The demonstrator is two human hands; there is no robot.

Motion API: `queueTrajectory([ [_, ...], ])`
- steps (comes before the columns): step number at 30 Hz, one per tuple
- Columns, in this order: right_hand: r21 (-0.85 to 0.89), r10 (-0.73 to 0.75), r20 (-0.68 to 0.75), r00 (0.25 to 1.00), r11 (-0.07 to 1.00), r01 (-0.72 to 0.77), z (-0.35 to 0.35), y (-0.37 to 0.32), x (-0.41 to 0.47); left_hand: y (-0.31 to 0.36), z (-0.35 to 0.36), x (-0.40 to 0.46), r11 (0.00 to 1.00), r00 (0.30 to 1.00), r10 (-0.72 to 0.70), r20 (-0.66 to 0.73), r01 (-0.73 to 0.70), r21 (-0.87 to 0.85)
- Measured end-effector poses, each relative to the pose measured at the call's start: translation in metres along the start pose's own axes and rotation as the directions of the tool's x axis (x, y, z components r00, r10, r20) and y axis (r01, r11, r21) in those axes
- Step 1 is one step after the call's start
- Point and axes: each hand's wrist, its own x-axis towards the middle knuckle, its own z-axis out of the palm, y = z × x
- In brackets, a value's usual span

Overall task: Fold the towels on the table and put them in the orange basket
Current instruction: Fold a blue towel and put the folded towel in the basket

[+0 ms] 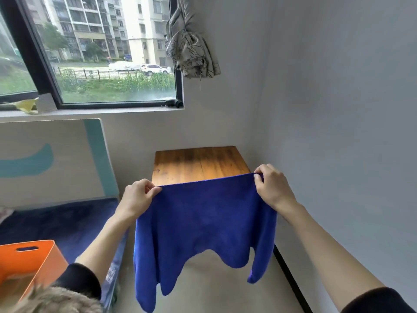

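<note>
A blue towel (203,224) hangs in the air in front of me, stretched flat between both hands. My left hand (137,197) pinches its upper left corner. My right hand (270,186) pinches its upper right corner. The towel's lower edge dangles in uneven folds above the floor. Behind it stands a small wooden table (198,163) with a bare top, partly hidden by the towel. The orange basket (29,265) sits at the lower left on a dark blue bed, with its handle cut-out facing me.
The table stands in the corner against grey walls (338,109). A dark blue bed (63,224) lies to the left under a window (101,53). A knotted grey curtain (191,48) hangs above the table. Bare floor (214,285) lies below the towel.
</note>
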Motion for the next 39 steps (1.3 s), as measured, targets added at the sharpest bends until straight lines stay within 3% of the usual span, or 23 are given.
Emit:
queueTrajectory([
  [10,0.010,0.060,-0.031,0.998,0.998,-0.059,0.078,0.029,0.107,-0.034,0.044,0.107,0.997,0.998,-0.035,0.045,0.031,0.077],
  [15,0.005,0.106,-0.035,0.994,0.994,-0.106,0.127,0.043,0.169,-0.059,0.070,0.179,0.997,0.997,-0.072,0.006,0.072,0.003],
  [20,0.005,0.205,0.040,0.978,0.979,-0.205,0.175,0.055,0.221,-0.083,0.094,0.239,0.995,0.987,-0.084,0.134,0.077,0.062],
  [28,-0.205,0.319,0.054,0.946,0.931,-0.302,0.224,0.090,0.278,-0.114,0.131,0.321,0.992,0.935,-0.027,0.354,-0.019,0.125],
  [39,-0.410,0.287,0.146,0.947,0.888,-0.206,0.324,0.149,0.412,-0.127,0.217,0.449,0.981,0.965,-0.083,0.248,0.036,0.192],
])
